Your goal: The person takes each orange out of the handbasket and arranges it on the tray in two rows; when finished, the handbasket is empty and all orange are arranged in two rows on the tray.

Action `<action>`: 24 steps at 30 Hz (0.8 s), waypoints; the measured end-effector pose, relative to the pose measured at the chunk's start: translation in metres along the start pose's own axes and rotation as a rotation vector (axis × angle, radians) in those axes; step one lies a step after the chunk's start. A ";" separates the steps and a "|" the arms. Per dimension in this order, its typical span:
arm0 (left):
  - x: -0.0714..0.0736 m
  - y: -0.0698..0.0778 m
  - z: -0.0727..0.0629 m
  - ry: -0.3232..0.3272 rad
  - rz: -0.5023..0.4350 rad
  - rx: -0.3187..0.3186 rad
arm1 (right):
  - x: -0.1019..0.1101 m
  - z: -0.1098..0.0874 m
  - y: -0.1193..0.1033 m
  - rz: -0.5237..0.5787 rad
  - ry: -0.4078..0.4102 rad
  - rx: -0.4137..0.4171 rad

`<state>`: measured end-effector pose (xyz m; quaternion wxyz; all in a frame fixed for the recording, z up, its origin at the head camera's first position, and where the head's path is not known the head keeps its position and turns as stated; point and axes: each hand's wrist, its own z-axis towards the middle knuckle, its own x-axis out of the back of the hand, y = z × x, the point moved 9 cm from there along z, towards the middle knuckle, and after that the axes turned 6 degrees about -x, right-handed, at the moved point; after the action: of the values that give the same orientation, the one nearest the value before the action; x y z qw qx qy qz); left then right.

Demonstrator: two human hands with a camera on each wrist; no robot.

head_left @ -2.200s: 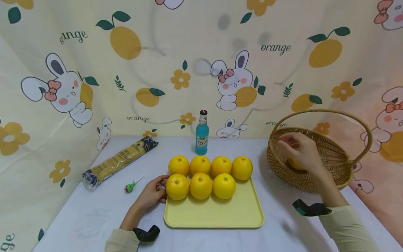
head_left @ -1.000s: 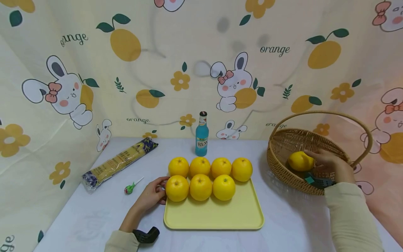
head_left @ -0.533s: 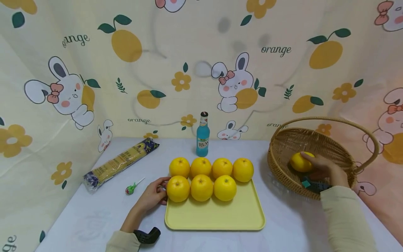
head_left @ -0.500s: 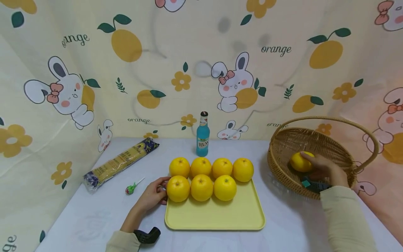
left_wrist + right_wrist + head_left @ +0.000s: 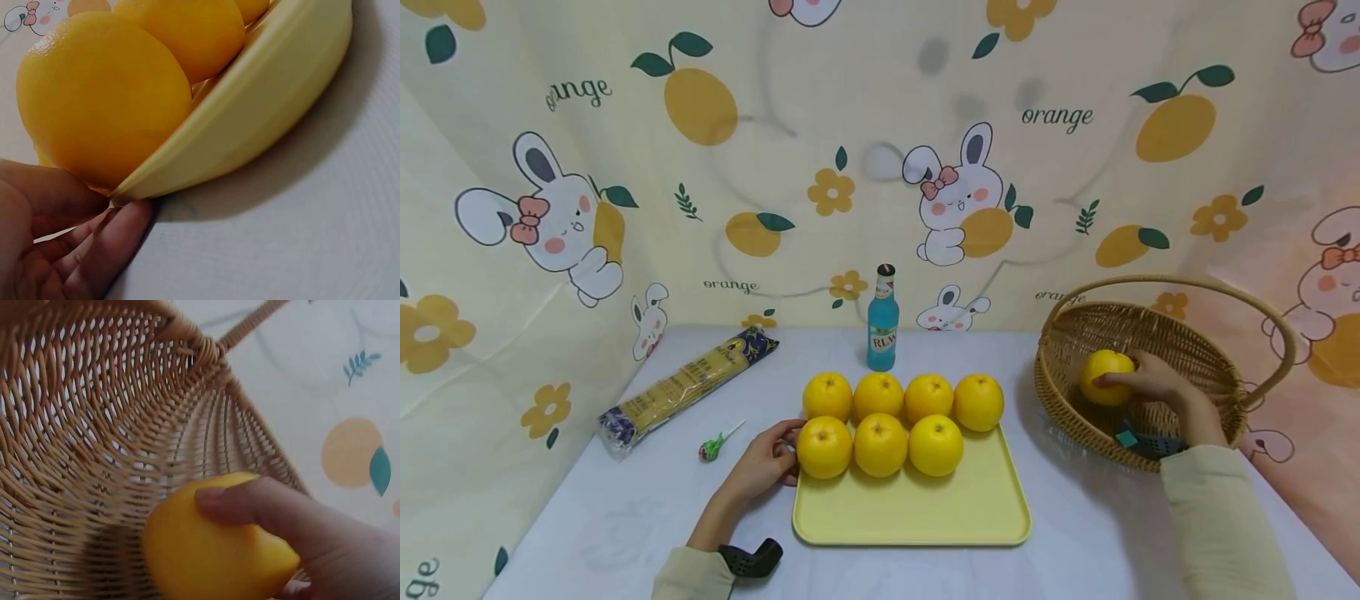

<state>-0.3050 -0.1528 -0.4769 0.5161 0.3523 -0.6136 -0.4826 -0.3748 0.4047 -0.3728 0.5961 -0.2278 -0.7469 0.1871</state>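
Observation:
My right hand [image 5: 1157, 383] grips a lemon [image 5: 1105, 377] inside the wicker basket [image 5: 1195, 350]. In the right wrist view the thumb lies over the lemon [image 5: 212, 550], whose pointed end faces the palm; the other fingers are mostly hidden behind it. At the left edge of the yellow tray [image 5: 917, 517], my left hand [image 5: 763, 458] pinches the rim, thumb above and fingers beneath, as the left wrist view shows. Several oranges [image 5: 880, 446] stand on the tray in two rows, four-sided rim around them. The nearest orange [image 5: 100, 100] sits right by the left thumb.
Behind the tray a blue bottle [image 5: 882, 325] stands upright. A long plastic packet [image 5: 688, 387] lies at the back left, and a lollipop [image 5: 711, 447] lies left of the tray. The basket's handle [image 5: 1187, 282] arches over its opening. A patterned cloth [image 5: 850, 100] hangs behind the table.
My right hand has gone down into the basket and taken hold of the lemon, which has shifted slightly left and turned. The basket has shifted a little. My left hand stays at the tray.

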 end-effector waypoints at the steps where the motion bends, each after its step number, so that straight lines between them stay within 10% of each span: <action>1: 0.000 0.000 0.000 0.001 0.003 -0.002 | 0.002 -0.001 -0.004 0.009 0.018 0.023; 24: -0.002 0.032 -0.016 -0.012 0.011 -0.007 | 0.018 -0.051 -0.096 0.094 0.380 0.267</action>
<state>-0.2873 -0.1457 -0.4469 0.5163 0.3444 -0.6168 -0.4841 -0.3395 0.3359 -0.2946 0.7416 -0.2125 -0.5783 0.2654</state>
